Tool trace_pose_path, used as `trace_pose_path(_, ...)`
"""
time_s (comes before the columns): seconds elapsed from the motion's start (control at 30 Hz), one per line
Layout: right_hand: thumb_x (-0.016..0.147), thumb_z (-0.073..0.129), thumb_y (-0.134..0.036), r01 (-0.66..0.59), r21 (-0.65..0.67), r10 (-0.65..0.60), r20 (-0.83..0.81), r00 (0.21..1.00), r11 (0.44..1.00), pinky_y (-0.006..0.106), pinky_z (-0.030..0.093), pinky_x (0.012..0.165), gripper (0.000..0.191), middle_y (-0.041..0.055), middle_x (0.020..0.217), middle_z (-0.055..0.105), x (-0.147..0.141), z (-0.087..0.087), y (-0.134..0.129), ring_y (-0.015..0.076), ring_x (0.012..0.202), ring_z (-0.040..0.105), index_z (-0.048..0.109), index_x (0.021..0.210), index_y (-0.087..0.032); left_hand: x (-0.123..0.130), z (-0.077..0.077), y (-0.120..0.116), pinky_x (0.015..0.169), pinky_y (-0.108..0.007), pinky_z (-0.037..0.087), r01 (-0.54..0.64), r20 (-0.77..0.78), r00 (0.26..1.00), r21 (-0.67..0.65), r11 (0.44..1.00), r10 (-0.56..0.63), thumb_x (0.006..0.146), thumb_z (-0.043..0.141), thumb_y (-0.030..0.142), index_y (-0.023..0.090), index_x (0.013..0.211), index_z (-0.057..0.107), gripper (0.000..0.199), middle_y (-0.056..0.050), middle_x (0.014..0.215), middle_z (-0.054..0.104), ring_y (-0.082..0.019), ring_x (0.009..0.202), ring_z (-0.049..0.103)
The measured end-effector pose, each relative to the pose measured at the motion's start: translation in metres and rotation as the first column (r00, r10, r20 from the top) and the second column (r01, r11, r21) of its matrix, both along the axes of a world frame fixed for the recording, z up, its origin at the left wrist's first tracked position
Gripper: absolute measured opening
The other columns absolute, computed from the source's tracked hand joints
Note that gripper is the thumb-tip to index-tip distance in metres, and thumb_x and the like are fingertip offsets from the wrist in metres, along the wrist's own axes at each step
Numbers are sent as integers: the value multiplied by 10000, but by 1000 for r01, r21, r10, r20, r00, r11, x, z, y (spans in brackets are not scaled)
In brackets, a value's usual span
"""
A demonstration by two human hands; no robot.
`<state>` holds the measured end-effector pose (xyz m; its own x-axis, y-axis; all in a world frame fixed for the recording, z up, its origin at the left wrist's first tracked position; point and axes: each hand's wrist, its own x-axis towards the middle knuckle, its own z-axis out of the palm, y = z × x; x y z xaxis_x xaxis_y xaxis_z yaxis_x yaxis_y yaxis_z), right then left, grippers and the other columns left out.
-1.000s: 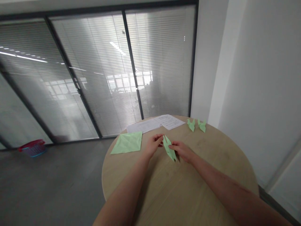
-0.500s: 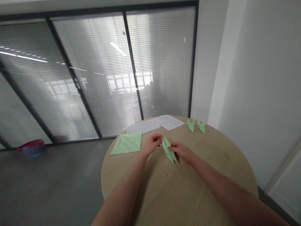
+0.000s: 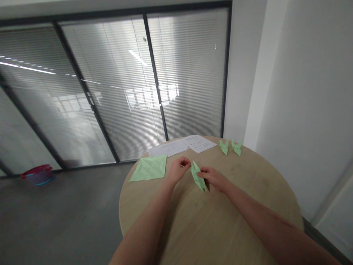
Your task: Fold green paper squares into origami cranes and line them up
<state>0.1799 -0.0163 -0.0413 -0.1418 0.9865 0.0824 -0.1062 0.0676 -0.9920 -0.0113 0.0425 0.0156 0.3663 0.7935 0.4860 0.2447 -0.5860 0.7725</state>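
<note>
A narrow piece of folded green paper (image 3: pixel 197 176), pointed and split at its upper end, is held slantwise above the table. My right hand (image 3: pixel 212 176) grips its right side, thumb on top. My left hand (image 3: pixel 179 168) is closed in a pinch at the paper's upper left edge; the exact bit between those fingertips is too small to make out. Left of that hand lies a creased green sheet (image 3: pixel 150 168), opened flat. Two folded green paper birds (image 3: pixel 224 147) stand at the table's far right.
The round wooden table (image 3: pixel 220 228) carries white printed sheets (image 3: pixel 199 143) along its far edge. Behind it are glass partitions with blinds (image 3: pixel 190 73), and a white wall (image 3: pixel 309 110) rises on the right. A red and blue basket (image 3: pixel 40 175) sits on the floor at left.
The left fingers have curled into a tighter pinch and dropped slightly along the paper's edge. The paper's upper tip has shifted a little right. My right hand keeps its grip.
</note>
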Motion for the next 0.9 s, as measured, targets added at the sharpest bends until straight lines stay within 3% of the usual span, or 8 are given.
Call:
trace_pose_path(0.2,698,822,-498,16,37,-17,17,1000,999,254,470,613,366,12,732,712,-1,-1,1,150,629,623,708,835,-178,0,5,-7,695,-286,511,40,13,999,-37,998,-40,810,681,274,189,786,734,102,-29,729,706,-175,714,638)
trace_pose_path(0.5,722,792,-546,35,100,-44,87,995,994,270,450,652,390,20,772,715,-1,-3,2,167,676,621,708,845,-186,4,0,-4,681,-279,514,-2,112,994,-45,999,7,765,729,267,178,814,725,102,-31,756,716,-158,689,631)
trace_pose_path(0.63,731,790,-563,26,108,-37,104,994,994,273,436,649,413,20,772,710,-1,-3,2,170,681,613,717,862,-179,5,0,-2,604,-257,504,50,204,979,-160,986,-17,729,767,339,160,896,726,249,-19,715,690,-139,626,606)
trace_pose_path(0.77,735,794,-556,18,91,-25,75,997,996,265,412,633,408,7,745,689,-1,-2,1,153,654,588,700,845,-174,4,4,-5,587,-263,525,82,313,950,-296,952,16,766,731,500,153,1049,728,447,-93,938,744,-161,707,648)
trace_pose_path(0.9,725,802,-550,25,92,-32,79,996,995,267,412,637,402,2,742,680,-1,-3,1,152,653,581,688,832,-180,1,5,-4,603,-278,531,64,362,929,-364,929,77,794,659,610,141,1003,734,519,-136,1019,742,-180,754,664)
